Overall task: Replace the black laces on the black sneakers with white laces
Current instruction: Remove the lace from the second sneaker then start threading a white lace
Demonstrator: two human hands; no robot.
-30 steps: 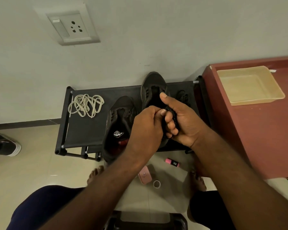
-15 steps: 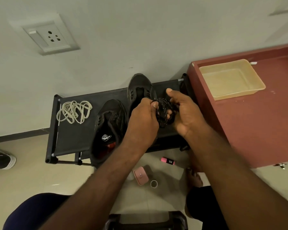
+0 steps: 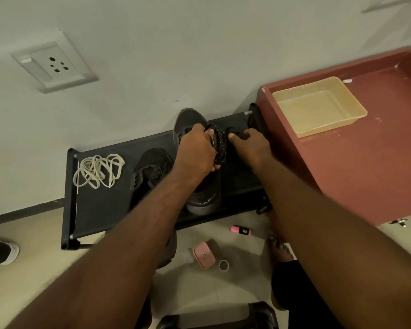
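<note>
On the floor in front, a pink box [image 3: 204, 255], a small ring [image 3: 223, 265] and a pink marker [image 3: 241, 230] are seen. Past them, two black sneakers are set on the shoe rack [image 3: 100, 205]: the left sneaker [image 3: 150, 172] in the middle and the right sneaker [image 3: 203, 200] just beside it. Over the right sneaker, a rolled black lace [image 3: 220, 146] is pinched in the left grip [image 3: 195, 150]. The right grip [image 3: 249, 146] is held apart, fingers loose, by the far right corner. The white laces [image 3: 97, 170] are piled at the left end. The roll is best held tight and put down clear of the sneakers, so nothing gets tangled.
</note>
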